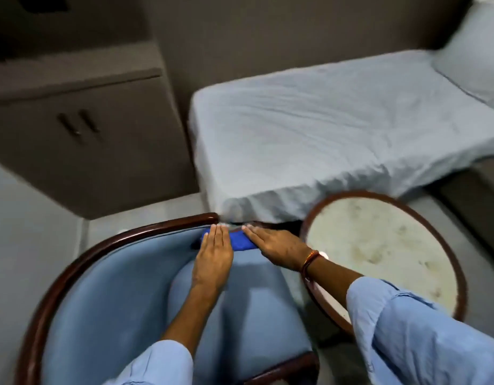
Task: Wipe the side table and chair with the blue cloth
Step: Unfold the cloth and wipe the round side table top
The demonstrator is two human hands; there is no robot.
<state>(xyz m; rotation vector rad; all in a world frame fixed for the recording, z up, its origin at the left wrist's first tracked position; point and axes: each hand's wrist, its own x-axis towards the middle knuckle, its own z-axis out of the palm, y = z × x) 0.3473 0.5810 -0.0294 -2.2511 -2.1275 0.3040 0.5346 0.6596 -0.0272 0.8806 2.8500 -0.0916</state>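
Note:
A blue cloth (241, 240), folded small, lies on the far part of the chair (115, 287), which has light blue padding and a dark curved wooden frame. My left hand (213, 254) lies flat on the cloth's left end with fingers together. My right hand (276, 245) presses flat on its right end; only the middle strip of cloth shows between them. To the right of the chair stands the round side table (379, 245), with a stained white top and a dark wooden rim.
A bed (323, 134) with a pale blue sheet sits just beyond the chair and table, a pillow (473, 51) at its far right. A grey cabinet (87, 134) with two handles stands at the left. Grey floor (32, 232) shows between the cabinet and the chair.

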